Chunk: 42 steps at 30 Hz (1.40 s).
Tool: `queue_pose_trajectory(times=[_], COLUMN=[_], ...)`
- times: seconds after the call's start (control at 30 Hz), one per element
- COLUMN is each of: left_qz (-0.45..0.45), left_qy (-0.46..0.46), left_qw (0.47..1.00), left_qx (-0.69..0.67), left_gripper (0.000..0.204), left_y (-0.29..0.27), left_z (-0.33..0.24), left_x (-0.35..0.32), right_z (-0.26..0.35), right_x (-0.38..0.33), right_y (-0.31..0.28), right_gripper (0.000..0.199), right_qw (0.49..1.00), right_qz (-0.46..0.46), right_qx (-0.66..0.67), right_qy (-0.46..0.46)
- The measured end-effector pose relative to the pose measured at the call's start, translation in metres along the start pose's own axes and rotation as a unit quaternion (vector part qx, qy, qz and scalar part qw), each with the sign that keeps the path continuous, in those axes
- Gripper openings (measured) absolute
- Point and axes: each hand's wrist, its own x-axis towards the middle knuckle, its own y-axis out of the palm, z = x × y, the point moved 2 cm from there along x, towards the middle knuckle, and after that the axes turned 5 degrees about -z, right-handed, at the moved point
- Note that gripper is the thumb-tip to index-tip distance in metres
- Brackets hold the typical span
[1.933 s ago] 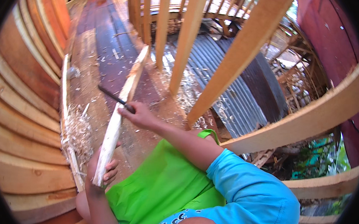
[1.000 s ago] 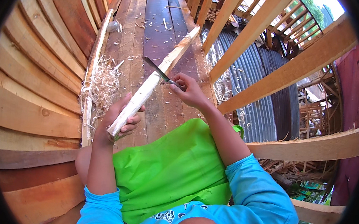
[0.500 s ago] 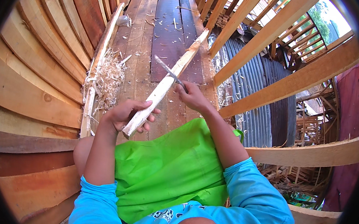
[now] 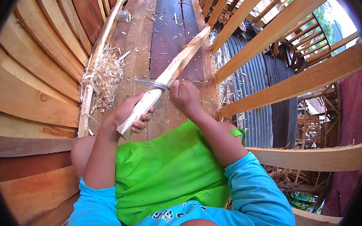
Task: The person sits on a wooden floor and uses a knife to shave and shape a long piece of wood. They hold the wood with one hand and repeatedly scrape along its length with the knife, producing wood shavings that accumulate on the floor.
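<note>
A pale, rough-hewn wooden pole slants from my lap side up toward the far right. My left hand is wrapped round it close to its near end, thumb along the side and fingertips showing on the right. My right hand is closed on the handle of a knife; the fist hides the handle. The knife's blade lies across the pole, just beyond my left hand, its tip pointing left. A bright green apron or cloth covers my lap.
Curly wood shavings are heaped at the left beside a long pale strip of wood. Upright planks wall the left side. Slatted wooden rails stand at the right, with corrugated metal sheets below. Thin chips dot the plank floor.
The knife has slid down the pole toward my left hand, its blade turning nearly level. My right hand came nearer with it. The pole's near end shifted slightly left and down.
</note>
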Motion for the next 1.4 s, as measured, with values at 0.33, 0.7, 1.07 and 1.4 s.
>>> queue_pose_trajectory(times=[0.33, 0.7, 1.07, 1.4], left_qz=[0.011, 0.010, 0.017, 0.015], left_qy=[-0.004, -0.008, -0.014, -0.026], left_qw=[0.998, 1.000, 1.000, 0.998], left_qx=[-0.069, -0.007, -0.004, -0.055], left_gripper=[0.054, 0.054, 0.054, 0.055], left_y=[-0.004, 0.001, 0.002, 0.000], left_z=[-0.007, -0.004, -0.004, -0.005], left_x=[-0.011, -0.004, -0.005, -0.004], right_z=[-0.026, 0.002, -0.023, -0.025], right_x=[0.039, 0.024, 0.041, 0.055], right_y=[0.014, -0.007, 0.001, -0.007], right_gripper=[0.046, 0.051, 0.046, 0.047], right_qw=[0.999, 0.982, 0.992, 0.991], right_qz=[0.009, 0.161, 0.095, 0.099], right_qx=[-0.018, -0.021, -0.032, -0.042], right_qy=[0.027, 0.098, 0.082, 0.085])
